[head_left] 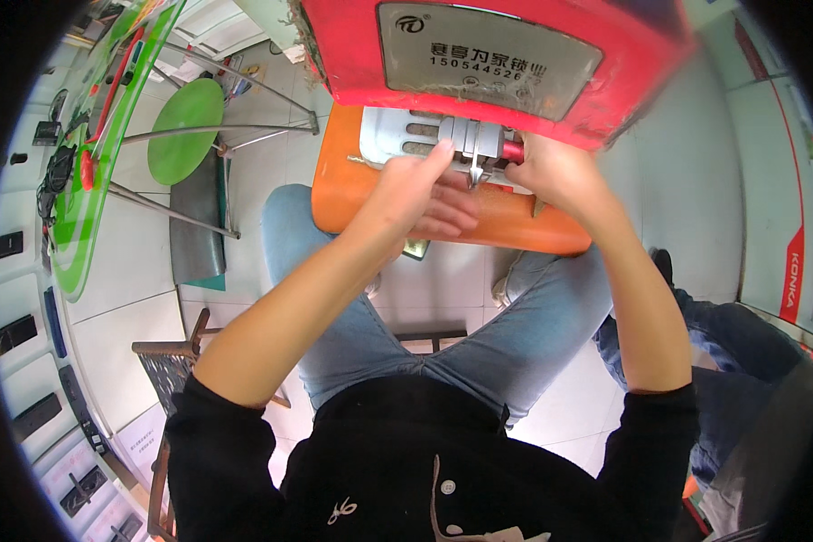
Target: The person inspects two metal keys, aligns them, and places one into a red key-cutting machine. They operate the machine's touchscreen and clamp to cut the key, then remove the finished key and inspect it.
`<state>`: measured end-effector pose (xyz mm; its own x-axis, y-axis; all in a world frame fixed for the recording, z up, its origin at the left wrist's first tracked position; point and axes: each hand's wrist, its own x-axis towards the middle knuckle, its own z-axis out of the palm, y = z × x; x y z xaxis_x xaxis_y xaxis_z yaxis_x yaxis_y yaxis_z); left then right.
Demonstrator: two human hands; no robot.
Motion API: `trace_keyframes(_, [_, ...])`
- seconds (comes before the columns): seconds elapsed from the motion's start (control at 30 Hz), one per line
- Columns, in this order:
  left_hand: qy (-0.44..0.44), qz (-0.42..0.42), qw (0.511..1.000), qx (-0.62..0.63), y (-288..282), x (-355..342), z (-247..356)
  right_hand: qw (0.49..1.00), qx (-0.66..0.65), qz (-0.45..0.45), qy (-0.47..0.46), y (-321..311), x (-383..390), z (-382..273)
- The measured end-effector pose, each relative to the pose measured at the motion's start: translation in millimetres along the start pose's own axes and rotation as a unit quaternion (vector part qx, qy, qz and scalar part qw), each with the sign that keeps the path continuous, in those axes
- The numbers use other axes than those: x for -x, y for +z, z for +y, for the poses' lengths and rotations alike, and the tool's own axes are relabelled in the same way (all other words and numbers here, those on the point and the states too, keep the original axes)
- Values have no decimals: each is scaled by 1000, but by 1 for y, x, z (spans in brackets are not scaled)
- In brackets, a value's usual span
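Note:
In front of me stands a machine that looks like a key cutter, with a red cover (352, 54) over an orange base (343, 181). Under the cover are a pale slotted tray (384, 135) and a silver clamp block (481, 137) with a small pointed metal piece (475, 173) on its near side. My left hand (415, 194) reaches to the clamp's left side, thumb up near the block, fingers apart and slightly blurred below it. On the clamp's right, my right hand (551, 172) closes round a red knob (512, 150); the cover partly hides its fingers.
At the left are a green-topped table (77, 253) with tools and a round green stool (187, 131). A brown chair (167, 361) stands by my left side. Small boxed items (36, 415) line the left edge. At the right are a white cabinet (768, 181) and dark cloth (741, 343).

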<state>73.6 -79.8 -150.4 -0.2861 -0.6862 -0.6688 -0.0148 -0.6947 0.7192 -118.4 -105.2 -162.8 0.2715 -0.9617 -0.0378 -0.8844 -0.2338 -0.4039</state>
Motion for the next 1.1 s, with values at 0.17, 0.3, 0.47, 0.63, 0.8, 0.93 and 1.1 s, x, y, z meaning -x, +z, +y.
trace_keyframes(0.17, [119,3,993,-22,-41,34,-38,992,-32,116,-34,4,19,1])
trace_keyframes(0.3, [226,151,947,-173,-89,62,-71,958,-109,156,214,-1,78,-2])
trace_keyframes(0.47, [323,377,778,-385,-147,47,-108,936,20,235,261,20,151,20])
trace_keyframes(0.63, [263,409,723,-491,-164,10,-123,909,104,155,372,73,180,25])
trace_keyframes(0.8, [252,414,718,-500,-161,9,-119,903,94,204,366,77,178,29])
trace_keyframes(0.93, [262,422,713,-495,-164,8,-123,903,104,208,362,79,180,30])
trace_keyframes(1.1, [285,424,717,-474,-174,1,-139,898,113,244,348,83,184,34])
